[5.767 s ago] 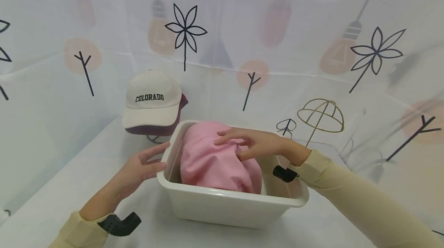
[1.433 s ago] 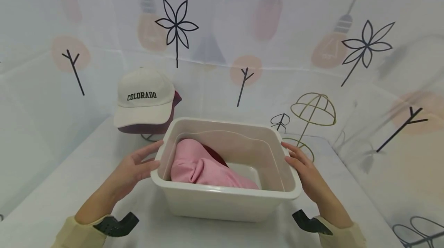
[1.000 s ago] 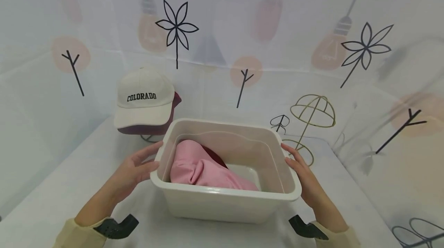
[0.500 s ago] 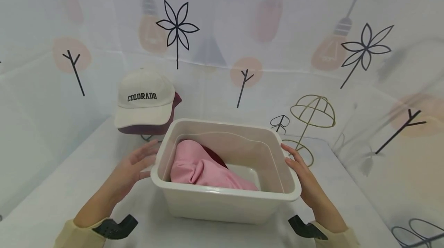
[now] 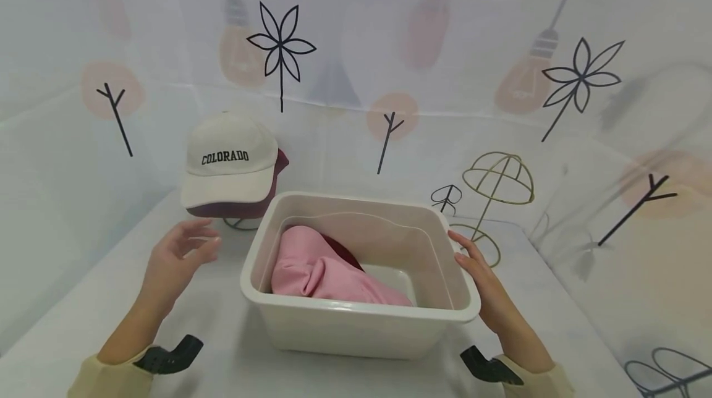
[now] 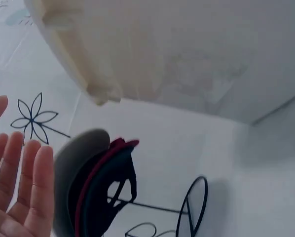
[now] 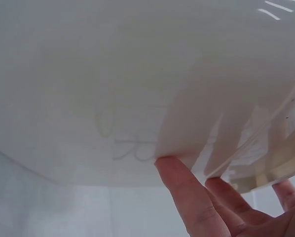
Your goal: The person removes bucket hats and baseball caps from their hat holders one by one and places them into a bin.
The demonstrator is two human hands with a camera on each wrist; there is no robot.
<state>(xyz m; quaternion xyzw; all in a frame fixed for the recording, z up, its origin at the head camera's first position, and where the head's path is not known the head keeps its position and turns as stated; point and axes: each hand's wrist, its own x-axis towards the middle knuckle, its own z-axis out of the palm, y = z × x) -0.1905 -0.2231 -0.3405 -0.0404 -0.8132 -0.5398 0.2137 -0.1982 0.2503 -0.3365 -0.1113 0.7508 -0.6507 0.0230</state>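
My left hand (image 5: 169, 259) hovers over the table left of the white plastic tub (image 5: 356, 333), fingers loosely bent, holding nothing. It is just below a cream baseball cap (image 5: 233, 151) lettered COLORADO, which sits over a maroon cap (image 5: 280, 160) on a wire stand (image 5: 241, 224). In the left wrist view the fingers lie beside the stacked caps (image 6: 95, 177). My right hand (image 5: 489, 293) rests its extended fingertips against the tub's right side, under the rim. Inside the tub lies a crumpled pink cap (image 5: 317, 268), with a dark red piece (image 5: 345, 253) showing behind it.
A bare gold wire hat stand (image 5: 497, 178) stands behind the tub's right corner. A white sheet printed with flowers and bulbs hangs as a backdrop (image 5: 334, 157) around the white-covered table (image 5: 222, 317).
Earlier my right hand was on the pink cap in the tub; it then moved to the tub's right rim. My left hand has let go of the left rim and moved left towards the caps.
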